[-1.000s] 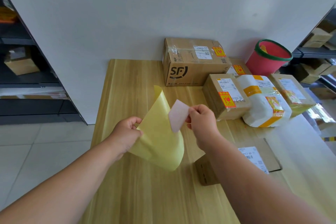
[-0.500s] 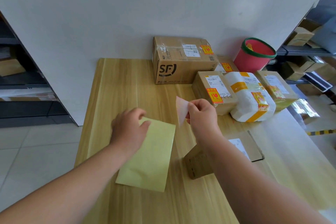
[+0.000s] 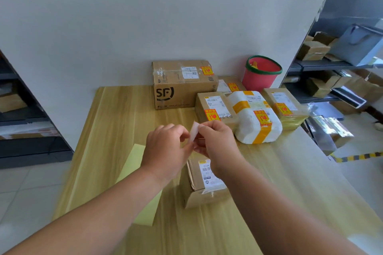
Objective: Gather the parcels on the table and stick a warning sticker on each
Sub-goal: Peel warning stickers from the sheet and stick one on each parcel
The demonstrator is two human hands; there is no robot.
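Observation:
Both hands meet above the table's middle. My right hand (image 3: 217, 141) pinches a small sticker (image 3: 194, 133), seen from its pale back, and my left hand (image 3: 165, 149) pinches its lower edge. Right below them lies a flat brown parcel (image 3: 200, 184) with a white shipping label, partly hidden by my right arm. The yellow backing sheet (image 3: 134, 163) lies flat on the table under my left forearm. At the back right stand stickered parcels: an SF carton (image 3: 182, 84), a small brown box (image 3: 213, 107), a white padded bag (image 3: 256, 117) and a yellowish box (image 3: 285, 106).
A red bucket with a green rim (image 3: 261, 72) stands against the white board (image 3: 145, 33) behind the wooden table (image 3: 116, 122). Another flat stickered parcel (image 3: 229, 85) lies behind the small box. Shelves with cartons flank both sides.
My left hand laid the yellow backing sheet on the table, let go of it and came up to the sticker that my right hand holds. The view tilted up.

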